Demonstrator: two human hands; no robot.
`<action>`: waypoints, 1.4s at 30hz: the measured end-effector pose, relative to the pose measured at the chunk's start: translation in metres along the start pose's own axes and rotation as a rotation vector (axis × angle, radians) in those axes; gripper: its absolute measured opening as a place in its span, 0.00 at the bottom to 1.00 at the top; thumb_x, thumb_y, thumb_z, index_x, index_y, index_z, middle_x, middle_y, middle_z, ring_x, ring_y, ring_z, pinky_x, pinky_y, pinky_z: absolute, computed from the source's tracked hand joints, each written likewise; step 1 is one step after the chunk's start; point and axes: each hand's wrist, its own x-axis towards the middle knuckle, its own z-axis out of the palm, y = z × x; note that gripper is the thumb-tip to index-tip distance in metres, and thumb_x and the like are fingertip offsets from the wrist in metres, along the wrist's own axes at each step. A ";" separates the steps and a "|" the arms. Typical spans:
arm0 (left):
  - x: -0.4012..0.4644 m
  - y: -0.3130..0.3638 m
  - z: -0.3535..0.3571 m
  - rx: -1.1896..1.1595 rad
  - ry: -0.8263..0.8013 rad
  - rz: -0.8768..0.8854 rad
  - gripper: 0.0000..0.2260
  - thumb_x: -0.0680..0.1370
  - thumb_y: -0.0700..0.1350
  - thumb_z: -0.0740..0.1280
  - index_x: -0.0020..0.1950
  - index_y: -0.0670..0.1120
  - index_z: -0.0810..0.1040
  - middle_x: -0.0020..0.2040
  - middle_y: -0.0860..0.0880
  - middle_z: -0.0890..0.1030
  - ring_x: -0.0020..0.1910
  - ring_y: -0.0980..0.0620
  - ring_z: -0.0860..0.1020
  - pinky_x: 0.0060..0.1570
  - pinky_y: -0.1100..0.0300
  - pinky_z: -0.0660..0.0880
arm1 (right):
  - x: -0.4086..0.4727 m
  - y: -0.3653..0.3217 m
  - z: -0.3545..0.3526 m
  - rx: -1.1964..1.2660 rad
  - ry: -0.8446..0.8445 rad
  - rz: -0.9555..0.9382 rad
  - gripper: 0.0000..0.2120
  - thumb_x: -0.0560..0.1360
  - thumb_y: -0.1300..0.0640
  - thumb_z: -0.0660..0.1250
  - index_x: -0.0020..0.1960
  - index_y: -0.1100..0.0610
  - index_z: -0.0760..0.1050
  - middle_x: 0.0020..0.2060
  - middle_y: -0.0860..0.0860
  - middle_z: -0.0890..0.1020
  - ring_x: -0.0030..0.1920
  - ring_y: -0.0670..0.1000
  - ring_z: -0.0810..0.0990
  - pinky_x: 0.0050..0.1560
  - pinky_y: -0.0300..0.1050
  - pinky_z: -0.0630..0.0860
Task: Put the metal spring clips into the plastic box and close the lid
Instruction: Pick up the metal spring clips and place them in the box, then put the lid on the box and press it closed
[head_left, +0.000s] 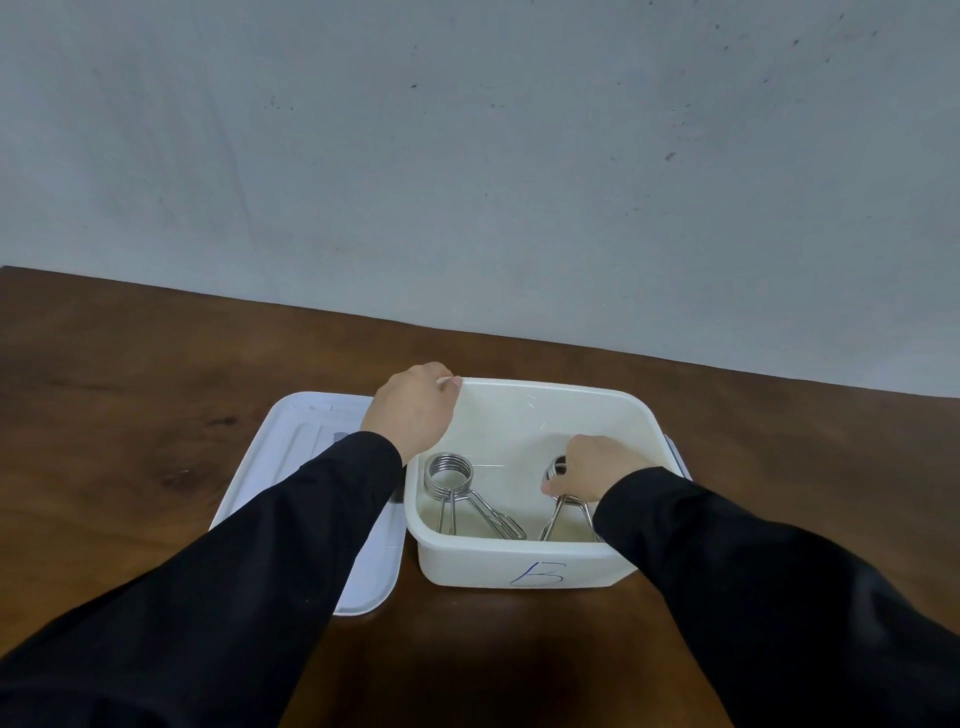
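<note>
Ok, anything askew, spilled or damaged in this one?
Nothing stands out. The plastic box sits upright on the table, lid flat beside it. One spring clip lies inside; the right hand holds a second clip in the box, and the left hand grips the rim.

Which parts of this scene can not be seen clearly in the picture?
- Head view: the right hand covers the coil of the right clip; its grip there is unclear.
- The left sleeve hides part of the lid.
- The left hand hides the box corner.
</note>
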 end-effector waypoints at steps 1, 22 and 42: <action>0.000 0.000 0.000 0.004 0.000 0.000 0.15 0.82 0.51 0.57 0.59 0.47 0.79 0.51 0.44 0.83 0.49 0.42 0.78 0.47 0.53 0.75 | 0.000 0.000 0.000 0.000 0.001 0.003 0.15 0.74 0.41 0.70 0.45 0.53 0.75 0.42 0.49 0.80 0.47 0.54 0.80 0.54 0.47 0.76; -0.025 -0.015 -0.014 -0.186 0.110 -0.102 0.17 0.84 0.53 0.54 0.65 0.47 0.75 0.59 0.47 0.80 0.53 0.51 0.74 0.51 0.57 0.68 | -0.021 0.008 -0.033 0.058 0.129 -0.058 0.21 0.80 0.42 0.62 0.55 0.60 0.78 0.44 0.52 0.80 0.51 0.56 0.81 0.49 0.47 0.73; -0.191 -0.125 0.035 0.431 0.016 0.105 0.10 0.77 0.59 0.61 0.45 0.57 0.78 0.64 0.56 0.77 0.65 0.54 0.72 0.71 0.51 0.59 | -0.122 -0.091 -0.004 0.307 0.313 -0.356 0.17 0.81 0.41 0.54 0.45 0.48 0.77 0.36 0.47 0.81 0.39 0.53 0.81 0.40 0.51 0.80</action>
